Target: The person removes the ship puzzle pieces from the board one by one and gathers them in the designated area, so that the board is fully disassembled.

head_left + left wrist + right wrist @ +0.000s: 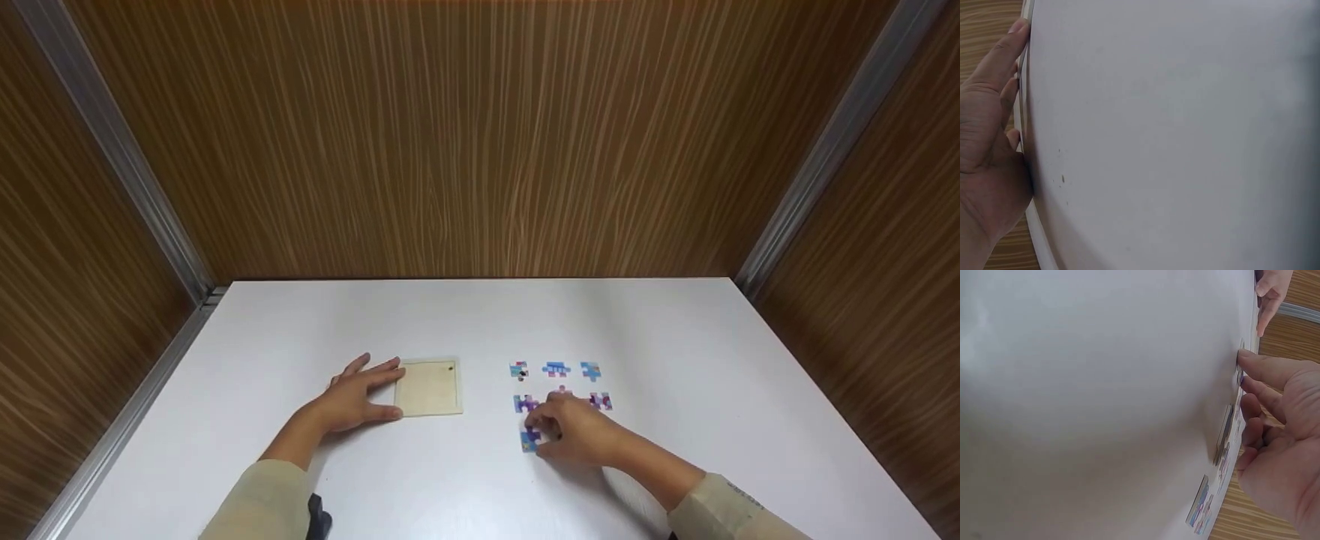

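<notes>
A small square wooden puzzle tray (427, 390) lies left of centre on the white table. My left hand (354, 397) rests at its left edge with fingers and thumb extended, fingertips at the upper side and thumb by the lower corner. To the right, my right hand (581, 431) pinches a blue and purple jigsaw piece (530, 441) between thumb and finger. In the right wrist view this piece (1240, 360) is low at the tabletop. Just above it in the head view is a purple piece (523, 404); the hand covers part of the group.
Along the back row lie a piece with a dark spot (518, 370), a blue piece (556, 368) and a light blue piece (591, 370). A purple-red piece (601, 401) sits beyond the right hand. Wood-grain panels (480, 150) enclose the white table (420, 480).
</notes>
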Motion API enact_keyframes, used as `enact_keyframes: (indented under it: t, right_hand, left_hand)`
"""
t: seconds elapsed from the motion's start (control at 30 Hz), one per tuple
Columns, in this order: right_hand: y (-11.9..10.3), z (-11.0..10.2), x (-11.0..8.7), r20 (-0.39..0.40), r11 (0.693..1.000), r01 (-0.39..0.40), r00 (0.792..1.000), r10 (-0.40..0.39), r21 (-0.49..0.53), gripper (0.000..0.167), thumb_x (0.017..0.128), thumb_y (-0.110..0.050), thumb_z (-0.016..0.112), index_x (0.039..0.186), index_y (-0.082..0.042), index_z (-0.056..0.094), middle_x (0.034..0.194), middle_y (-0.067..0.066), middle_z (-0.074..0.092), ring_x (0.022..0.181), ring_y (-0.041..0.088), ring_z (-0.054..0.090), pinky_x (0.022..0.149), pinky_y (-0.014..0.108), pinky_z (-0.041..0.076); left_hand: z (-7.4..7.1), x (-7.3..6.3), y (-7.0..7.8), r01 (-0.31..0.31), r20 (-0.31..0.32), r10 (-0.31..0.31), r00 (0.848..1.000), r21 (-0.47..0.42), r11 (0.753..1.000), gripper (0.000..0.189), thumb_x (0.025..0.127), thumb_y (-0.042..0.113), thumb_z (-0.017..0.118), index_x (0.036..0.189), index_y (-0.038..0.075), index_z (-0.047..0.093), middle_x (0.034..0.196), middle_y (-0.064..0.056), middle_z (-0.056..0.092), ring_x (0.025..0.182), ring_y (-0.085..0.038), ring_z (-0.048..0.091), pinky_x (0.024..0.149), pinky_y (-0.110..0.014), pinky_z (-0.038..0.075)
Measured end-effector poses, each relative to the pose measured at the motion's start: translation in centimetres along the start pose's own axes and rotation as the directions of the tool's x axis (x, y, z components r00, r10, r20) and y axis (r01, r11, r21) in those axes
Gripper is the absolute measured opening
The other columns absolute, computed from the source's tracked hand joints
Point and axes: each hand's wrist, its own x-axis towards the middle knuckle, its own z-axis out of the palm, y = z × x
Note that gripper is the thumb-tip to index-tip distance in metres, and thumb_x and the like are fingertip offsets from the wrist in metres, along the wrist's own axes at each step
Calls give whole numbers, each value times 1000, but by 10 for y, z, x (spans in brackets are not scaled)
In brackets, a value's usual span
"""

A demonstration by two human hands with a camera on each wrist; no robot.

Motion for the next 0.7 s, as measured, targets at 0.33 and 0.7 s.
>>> enact_keyframes:
  t: [0.33,0.7]
  right_hand:
    - [0,-1,-4,8,1000,20,1000,-20,19,37,86,-15,90,121,-12,77,96,-3,61,89,8,52,75,23,46]
    - [-18,-26,-1,21,993,-21,1000,23,-112,42,99,-26,80,139,-17,67,123,8,65,110,22,66,96,48,61]
  left_hand:
    - [1,3,-3,-3,4,3,1000,-16,1000,80,89,43,88,160,23,55,178,3,37,171,-44,3,130,-81,-3]
    - [4,5,2,123,-29,-125,992,-59,991,93,89,54,84,167,33,40,182,-23,13,167,-57,7,128,-83,8]
